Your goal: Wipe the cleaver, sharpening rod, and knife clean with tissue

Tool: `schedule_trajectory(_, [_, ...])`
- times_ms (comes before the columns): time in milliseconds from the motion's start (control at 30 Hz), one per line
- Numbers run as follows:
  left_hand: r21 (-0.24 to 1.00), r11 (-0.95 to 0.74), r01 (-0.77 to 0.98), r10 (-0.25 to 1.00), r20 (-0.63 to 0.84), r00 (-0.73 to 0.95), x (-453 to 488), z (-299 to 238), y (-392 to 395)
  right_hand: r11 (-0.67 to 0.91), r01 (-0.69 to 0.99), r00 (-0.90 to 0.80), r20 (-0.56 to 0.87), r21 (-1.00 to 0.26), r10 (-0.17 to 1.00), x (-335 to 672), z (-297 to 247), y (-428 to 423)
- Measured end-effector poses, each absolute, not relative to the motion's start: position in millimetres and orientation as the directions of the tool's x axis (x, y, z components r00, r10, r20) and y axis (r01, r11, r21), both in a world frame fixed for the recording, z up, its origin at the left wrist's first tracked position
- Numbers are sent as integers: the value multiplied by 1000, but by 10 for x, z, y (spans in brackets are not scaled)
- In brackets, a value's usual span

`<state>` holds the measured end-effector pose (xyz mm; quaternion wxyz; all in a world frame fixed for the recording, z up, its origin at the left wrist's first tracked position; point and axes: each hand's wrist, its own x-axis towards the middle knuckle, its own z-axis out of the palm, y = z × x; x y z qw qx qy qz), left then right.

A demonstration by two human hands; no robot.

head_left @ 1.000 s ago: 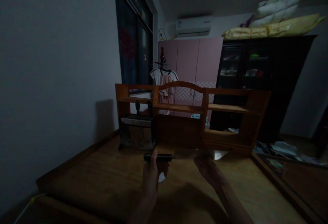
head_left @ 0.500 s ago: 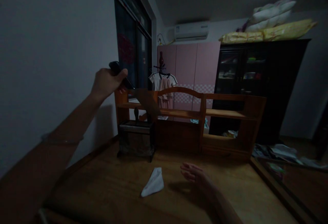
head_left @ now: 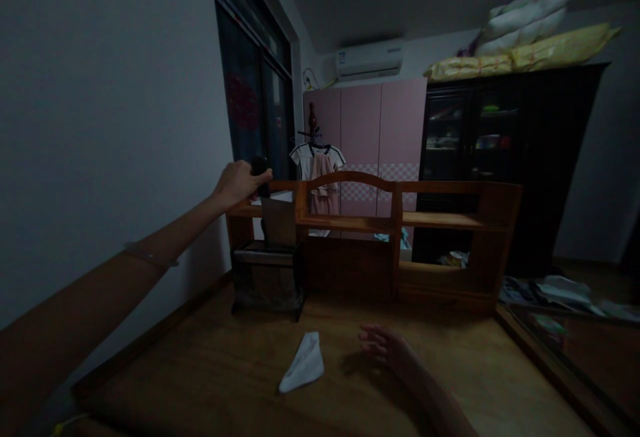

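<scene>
My left hand (head_left: 245, 180) is closed around the black handle of a kitchen knife, a broad-bladed cleaver (head_left: 280, 222). Its blade points down, with the lower edge at the top of a dark knife holder (head_left: 265, 284); how far it goes into a slot is hard to tell. Another dark handle seen in the holder earlier is now hidden behind the blade. Low over the wooden table, my right hand (head_left: 383, 346) holds nothing, its fingers apart and slightly bent. Between the holder and that hand lies a folded white cloth or tissue (head_left: 304, 364).
A wooden shelf unit (head_left: 350, 222) runs along the table's (head_left: 240, 370) back edge, right behind the knife holder. A white wall (head_left: 150, 124) borders the left side. Farther off stand a pink wardrobe (head_left: 360, 117) and a dark cabinet (head_left: 545, 157).
My left hand has moved right and down, and the cleaver has swung from a slant to nearly upright over the holder. My right hand has barely shifted.
</scene>
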<state>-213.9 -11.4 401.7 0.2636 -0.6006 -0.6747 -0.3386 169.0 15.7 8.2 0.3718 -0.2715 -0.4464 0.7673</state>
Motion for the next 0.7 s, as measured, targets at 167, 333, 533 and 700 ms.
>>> schedule_trajectory(167, [161, 96, 982, 643, 743, -185, -2191, 4014, -38, -334, -334, -586, -84, -882, 806, 1682, 106, 158])
schedule_trajectory(333, [231, 102, 968, 711, 663, -234, -2250, 4049, -48, -322, -354, -572, -70, -878, 818, 1661, 156, 105])
schedule_trajectory(533, [216, 92, 972, 762, 613, -208, -2347, 4083, -122, -333, -349, -566, -86, -876, 820, 1640, 162, 108])
schedule_trajectory(700, [255, 132, 958, 785, 564, -258, -2412, 4076, -130, -363, -328, -561, -130, -872, 818, 1638, 88, 165])
